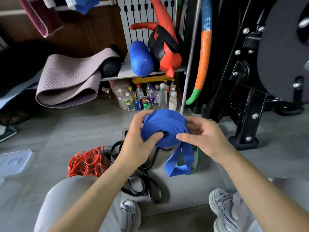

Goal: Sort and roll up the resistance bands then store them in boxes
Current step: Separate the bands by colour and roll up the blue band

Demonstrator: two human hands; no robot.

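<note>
Blue band [164,127] mid-roll above floor [83,131]: left hand [135,146] and right hand [203,137] clamping coil from both sides so turns stay tight. Tail hanging unrolled. Red bands [87,162], black bands [142,181] piled below, waiting.

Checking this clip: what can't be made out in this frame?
Head view:
Thin green rubber band: mostly hidden behind the hanging tail of the wide blue rubber band and the right hand.
Pile of black flat bands: partly under the left hand and forearm; count unclear.
Clear plastic container: cut by left edge.
</note>
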